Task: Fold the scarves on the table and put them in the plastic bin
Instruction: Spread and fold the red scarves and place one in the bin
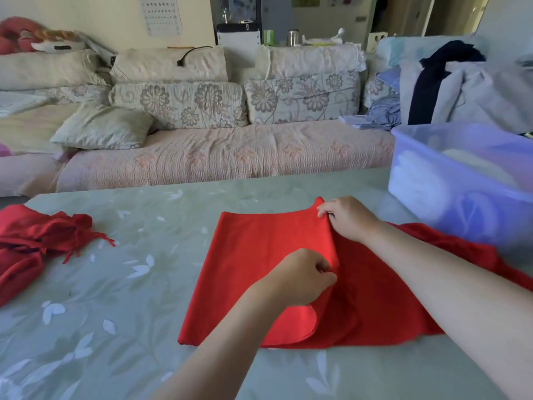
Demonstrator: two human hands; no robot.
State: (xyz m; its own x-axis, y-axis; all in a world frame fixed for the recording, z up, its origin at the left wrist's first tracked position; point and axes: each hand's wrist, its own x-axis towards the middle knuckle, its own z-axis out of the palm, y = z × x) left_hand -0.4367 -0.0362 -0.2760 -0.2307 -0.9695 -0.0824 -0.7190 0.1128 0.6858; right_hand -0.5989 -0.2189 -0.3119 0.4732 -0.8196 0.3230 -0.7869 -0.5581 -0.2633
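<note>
A red scarf (253,272) lies partly folded, a crumpled fringed scarf (37,241) left, a translucent bin (432,203) right.

Two red fabric scarves lie on one pale green flower-patterned table (115,284): a bright red flat scarf (259,269) just left of the translucent bluish plastic bin (450,203), and a darker red fringed scarf (34,241) crumpled well to the left of the bin. There is one bin. Two bare hands show, the left hand (302,280) and the right hand (349,217), both left of the bin. Behind and left of the bin stands one pink quilted sofa (230,151) bearing one loose pale cushion (103,128)
</note>
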